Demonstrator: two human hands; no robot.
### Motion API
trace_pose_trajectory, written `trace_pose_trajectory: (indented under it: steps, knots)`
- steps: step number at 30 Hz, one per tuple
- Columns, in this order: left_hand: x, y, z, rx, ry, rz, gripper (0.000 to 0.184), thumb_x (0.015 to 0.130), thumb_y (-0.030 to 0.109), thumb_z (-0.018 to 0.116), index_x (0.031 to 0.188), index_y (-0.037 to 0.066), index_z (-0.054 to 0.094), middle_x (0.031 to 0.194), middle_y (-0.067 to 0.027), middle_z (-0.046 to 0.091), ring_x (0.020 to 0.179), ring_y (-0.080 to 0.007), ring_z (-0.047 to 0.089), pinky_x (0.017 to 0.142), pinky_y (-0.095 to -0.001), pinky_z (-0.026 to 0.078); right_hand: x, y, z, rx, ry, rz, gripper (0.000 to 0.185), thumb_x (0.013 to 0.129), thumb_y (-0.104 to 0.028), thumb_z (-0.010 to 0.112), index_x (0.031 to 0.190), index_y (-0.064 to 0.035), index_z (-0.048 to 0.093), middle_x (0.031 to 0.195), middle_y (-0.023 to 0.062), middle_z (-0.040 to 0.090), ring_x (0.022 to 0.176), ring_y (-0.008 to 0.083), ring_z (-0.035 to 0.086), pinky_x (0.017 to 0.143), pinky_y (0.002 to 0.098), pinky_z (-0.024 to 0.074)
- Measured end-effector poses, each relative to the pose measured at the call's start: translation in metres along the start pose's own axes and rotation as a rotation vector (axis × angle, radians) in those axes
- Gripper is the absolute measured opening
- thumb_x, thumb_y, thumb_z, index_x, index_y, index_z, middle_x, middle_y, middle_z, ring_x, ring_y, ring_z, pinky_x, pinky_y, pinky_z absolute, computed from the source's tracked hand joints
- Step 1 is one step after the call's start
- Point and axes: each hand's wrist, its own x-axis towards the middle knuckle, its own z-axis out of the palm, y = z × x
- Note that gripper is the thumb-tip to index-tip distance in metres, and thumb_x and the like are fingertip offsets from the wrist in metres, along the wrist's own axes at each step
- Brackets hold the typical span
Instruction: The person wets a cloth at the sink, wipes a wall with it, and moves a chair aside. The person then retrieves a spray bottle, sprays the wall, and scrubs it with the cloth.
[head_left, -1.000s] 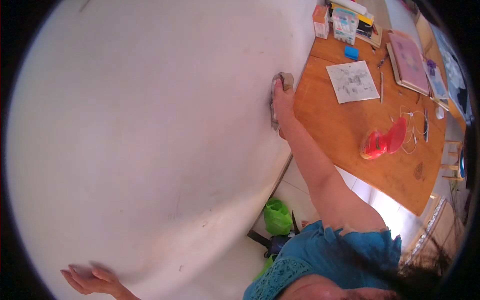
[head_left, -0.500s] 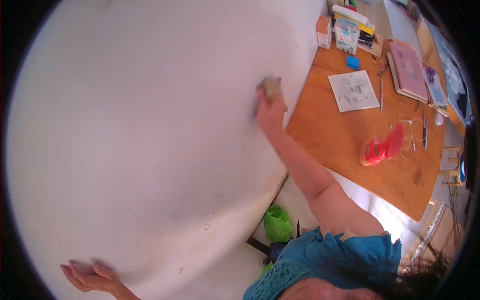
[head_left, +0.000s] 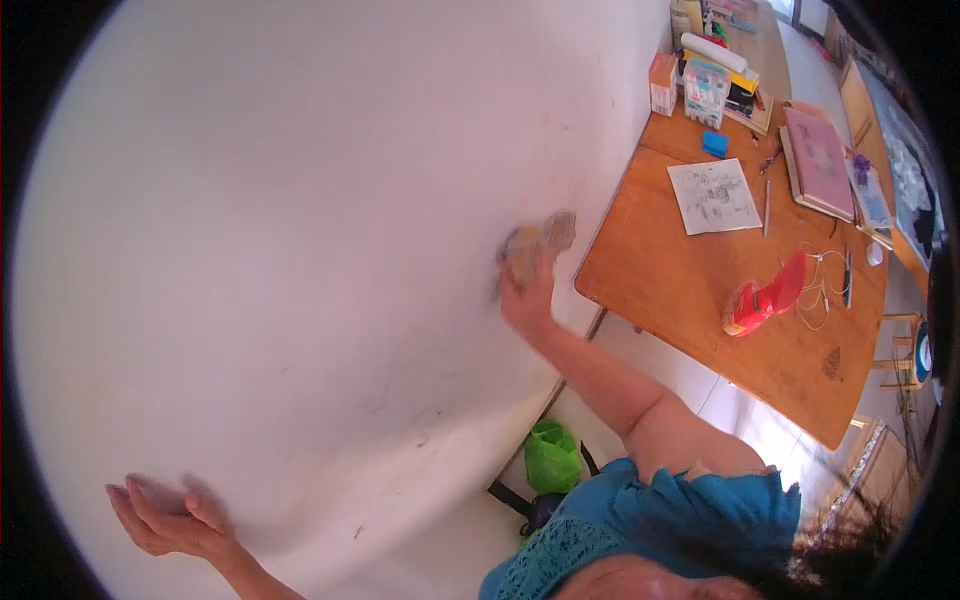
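Note:
My right hand (head_left: 528, 303) is closed around a crumpled grey-and-tan rag (head_left: 540, 242) and presses it to the white wall (head_left: 300, 250), close to the table's edge. A loose end of the rag sticks out to the upper right of my fingers. Down at the lower left, my left hand (head_left: 178, 525) is held against or very near the wall, fingers stretched out and nothing in it. Faint grey smudges and small dark marks show on the wall between the two hands.
On the wooden table (head_left: 700, 290) are a red spray bottle (head_left: 755, 302), a printed sheet (head_left: 714, 196), white cables (head_left: 822, 285), a blue block (head_left: 714, 143), a pink book (head_left: 818, 160) and several boxes. A green plastic bag (head_left: 552, 457) sits on the floor by the wall.
My right hand has moved down the wall with the rag, whose loose end now shows more. My left hand keeps about the same place, and the view has shifted slightly.

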Motion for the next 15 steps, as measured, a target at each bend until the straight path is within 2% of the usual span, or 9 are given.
trace_pose_trajectory:
  steps: [3,5,6,7,9,11,12,14,15]
  knots:
    - [0.018,0.012,-0.009,-0.071,-0.029,-0.074,0.052,0.094,0.043,0.028,0.122,0.003,0.043,0.128,-0.0167,0.042,0.117,-0.0287,0.042,0.092,-0.0382,0.035,0.014,-0.003,0.001,0.238,-0.061,0.141,0.038,0.081,-0.008,0.052,0.116,0.0049,0.043,0.113,0.0216,0.045,0.104,0.0353,0.046,0.091,0.0407,0.0363]
    - [0.037,0.029,-0.022,-0.203,-0.056,-0.138,0.052,0.094,0.044,0.027,0.122,0.003,0.044,0.128,-0.0154,0.042,0.117,-0.0278,0.042,0.092,-0.0381,0.033,0.071,-0.013,-0.007,0.211,0.021,0.412,0.031,0.082,-0.010,0.053,0.109,0.0041,0.046,0.104,0.0202,0.052,0.097,0.0336,0.050,0.085,0.0400,0.0388]
    - [0.032,0.022,-0.016,-0.137,-0.016,-0.058,0.052,0.094,0.044,0.027,0.122,0.004,0.044,0.128,-0.0148,0.042,0.117,-0.0272,0.042,0.093,-0.0377,0.032,0.099,-0.014,-0.009,0.228,0.042,0.554,0.029,0.083,-0.012,0.054,0.106,0.0039,0.046,0.100,0.0195,0.054,0.094,0.0329,0.052,0.083,0.0399,0.0395]
    - [0.024,0.008,-0.005,-0.076,0.020,0.031,0.053,0.094,0.045,0.027,0.122,0.004,0.044,0.128,-0.0143,0.043,0.118,-0.0267,0.041,0.093,-0.0373,0.031,0.115,-0.006,-0.006,0.270,0.070,0.548,0.027,0.084,-0.013,0.054,0.104,0.0035,0.047,0.097,0.0187,0.055,0.092,0.0321,0.053,0.081,0.0392,0.0401]
    - [0.019,0.004,-0.001,-0.011,0.037,0.066,0.053,0.093,0.046,0.026,0.123,0.005,0.044,0.129,-0.0134,0.043,0.119,-0.0255,0.040,0.094,-0.0367,0.029,0.118,-0.004,-0.003,0.282,0.095,0.489,0.028,0.084,-0.016,0.054,0.103,0.0036,0.047,0.095,0.0188,0.056,0.091,0.0321,0.053,0.080,0.0403,0.0399]
    - [0.019,0.012,-0.006,-0.030,-0.013,-0.025,0.054,0.093,0.047,0.025,0.123,0.006,0.044,0.129,-0.0128,0.042,0.120,-0.0244,0.038,0.096,-0.0363,0.026,0.083,-0.018,0.000,0.231,0.095,0.404,0.031,0.084,-0.017,0.054,0.105,0.0045,0.046,0.098,0.0204,0.054,0.094,0.0337,0.051,0.081,0.0439,0.0385]
    - [0.021,0.017,-0.010,-0.047,-0.040,-0.076,0.054,0.093,0.047,0.025,0.123,0.007,0.044,0.129,-0.0125,0.042,0.121,-0.0238,0.037,0.096,-0.0362,0.025,0.055,-0.030,0.001,0.052,0.131,0.147,0.033,0.082,-0.016,0.054,0.106,0.0057,0.046,0.102,0.0226,0.052,0.099,0.0358,0.048,0.084,0.0465,0.0364]
    - [0.031,0.030,-0.023,-0.150,-0.119,-0.184,0.055,0.093,0.048,0.024,0.123,0.007,0.044,0.130,-0.0123,0.042,0.122,-0.0226,0.036,0.097,-0.0361,0.023,-0.037,-0.033,0.015,0.286,0.013,0.152,0.038,0.080,-0.015,0.055,0.109,0.0080,0.047,0.110,0.0264,0.048,0.107,0.0398,0.043,0.092,0.0504,0.0311]
    - [0.029,0.031,-0.023,-0.121,-0.133,-0.208,0.056,0.093,0.049,0.023,0.124,0.007,0.044,0.130,-0.0121,0.042,0.121,-0.0225,0.036,0.097,-0.0364,0.023,-0.047,-0.029,0.019,0.398,-0.080,0.209,0.038,0.079,-0.015,0.055,0.109,0.0082,0.047,0.112,0.0269,0.047,0.108,0.0404,0.042,0.093,0.0505,0.0300]
